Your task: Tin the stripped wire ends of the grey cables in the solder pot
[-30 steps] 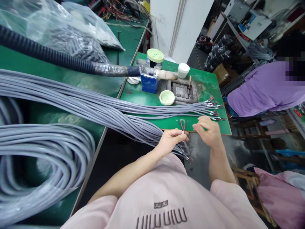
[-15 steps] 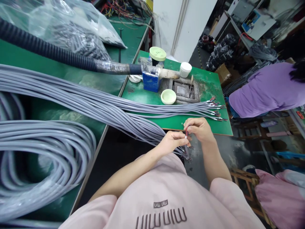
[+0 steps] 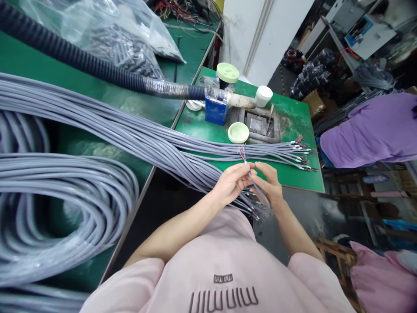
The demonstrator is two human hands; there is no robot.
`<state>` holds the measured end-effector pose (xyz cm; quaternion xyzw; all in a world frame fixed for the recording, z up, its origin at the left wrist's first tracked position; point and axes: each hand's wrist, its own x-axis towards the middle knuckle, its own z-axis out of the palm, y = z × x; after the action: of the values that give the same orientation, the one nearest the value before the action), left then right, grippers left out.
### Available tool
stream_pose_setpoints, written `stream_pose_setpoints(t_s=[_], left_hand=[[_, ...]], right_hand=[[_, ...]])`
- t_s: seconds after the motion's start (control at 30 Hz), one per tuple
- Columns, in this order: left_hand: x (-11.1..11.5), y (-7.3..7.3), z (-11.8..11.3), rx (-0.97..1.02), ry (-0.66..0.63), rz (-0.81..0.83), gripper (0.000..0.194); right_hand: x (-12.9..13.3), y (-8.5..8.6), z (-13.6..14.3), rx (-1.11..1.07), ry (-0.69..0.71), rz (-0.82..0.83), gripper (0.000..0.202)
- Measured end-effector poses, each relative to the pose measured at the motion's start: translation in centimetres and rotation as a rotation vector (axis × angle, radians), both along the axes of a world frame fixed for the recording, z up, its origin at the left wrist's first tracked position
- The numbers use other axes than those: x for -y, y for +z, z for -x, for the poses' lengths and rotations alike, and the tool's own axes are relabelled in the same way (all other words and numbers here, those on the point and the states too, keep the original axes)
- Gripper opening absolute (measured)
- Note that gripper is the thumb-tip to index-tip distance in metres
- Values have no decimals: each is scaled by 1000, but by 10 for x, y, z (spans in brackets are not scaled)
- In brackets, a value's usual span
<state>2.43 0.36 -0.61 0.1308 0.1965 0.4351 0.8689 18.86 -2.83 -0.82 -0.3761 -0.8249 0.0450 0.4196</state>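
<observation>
My left hand (image 3: 232, 183) pinches a grey cable (image 3: 261, 194) just below its stripped end. From that end a fan of thin red, blue and other coloured wires (image 3: 243, 152) points up, away from me. My right hand (image 3: 269, 184) is curled about the same cable, its thumb and fingers close to the left fingertips; the exact contact is partly hidden. Below the hands, more stripped cable ends (image 3: 254, 211) hang past the table edge. Behind them, a bundle of grey cables (image 3: 208, 148) runs across the green table, its wire ends (image 3: 301, 152) lying at the right.
A soldering pot (image 3: 258, 125) sits on the green table (image 3: 295, 119) beside a pale green dish (image 3: 238, 132), a blue box (image 3: 215, 111) and a white tub (image 3: 263, 95). A black hose (image 3: 107, 78) crosses above. Coiled cables (image 3: 124, 195) lie left. A person in purple (image 3: 368, 130) is at right.
The cable end has turned so its coloured wires fan upward above my left hand. My right hand has moved off the wires and down to the cable's grey jacket. The view has shifted slightly.
</observation>
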Motion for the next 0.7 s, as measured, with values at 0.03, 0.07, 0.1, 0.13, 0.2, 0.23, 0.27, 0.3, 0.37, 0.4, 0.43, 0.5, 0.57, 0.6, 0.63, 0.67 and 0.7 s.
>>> stream_pose_setpoints(t_s=[0.03,0.07,0.1,0.13,0.2,0.23,0.27,0.3,0.37,0.4,0.43,0.5,0.57,0.6,0.63,0.67,0.7], left_hand=[[0,2,0,10,-5,-1,29],[0,3,0,12,-11,-9,29],[0,4,0,3,-13,-24,30],[0,5,1,-20,-11,-47,31],[1,4,4,-130,15,-131,35],[1,3,7,-220,40,-198,35],[2,2,11,-333,75,-290,34],[2,0,15,-461,129,-407,30],[1,-4,24,-720,282,-693,21],[-1,-6,28,-830,373,-835,17],[-3,-9,32,-921,460,-961,14],[-9,-18,37,-1058,590,-1123,12],[-15,-28,39,-1162,650,-1181,12],[-19,-33,39,-1201,667,-1194,12],[-21,-39,39,-1232,676,-1210,12],[-23,-44,39,-1258,680,-1236,12],[-25,-49,38,-1280,683,-1269,11]], right_hand=[[-1,-1,3,-12,-11,-43,42],[-2,0,7,-37,-18,-79,40],[-4,2,10,-68,-20,-100,38],[-7,6,13,-108,-29,-107,36],[-15,15,15,-200,-90,-84,33],[-20,20,15,-245,-148,-66,31],[-27,25,13,-286,-221,-45,29],[-35,28,11,-319,-293,-20,28],[-52,33,4,-362,-381,25,27],[-61,34,1,-371,-395,46,27],[-70,34,-2,-369,-395,63,27],[-86,35,-5,-342,-385,75,27],[-99,37,-4,-302,-381,73,28],[-104,38,-2,-280,-379,74,28],[-109,39,-1,-256,-376,77,28],[-113,40,1,-230,-368,83,28],[-116,40,3,-203,-357,93,28]])
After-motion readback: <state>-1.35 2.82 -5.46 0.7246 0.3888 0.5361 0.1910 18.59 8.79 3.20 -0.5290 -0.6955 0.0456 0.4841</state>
